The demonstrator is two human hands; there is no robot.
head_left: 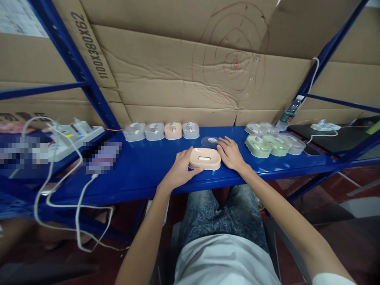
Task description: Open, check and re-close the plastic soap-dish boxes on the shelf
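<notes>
A peach oval box that looks like a soap dish [204,162], with a pale slot-shaped piece in its middle, sits without a lid near the blue shelf's front edge. My left hand [181,166] is closed around its left end, thumb along the near rim. Behind the box lies a clear plastic lid [209,141] with a round label. My right hand [230,153] rests at the right ends of the box and the lid, fingers stretched out over the lid's edge. What lies under the right fingertips is hidden.
Along the back left stand several lidded boxes, grey ones [135,132] and a peach one [173,131]. More, green [257,146] and grey, are grouped at right near a water bottle [289,114]. A phone [103,157] with a white cable [78,213] lies left.
</notes>
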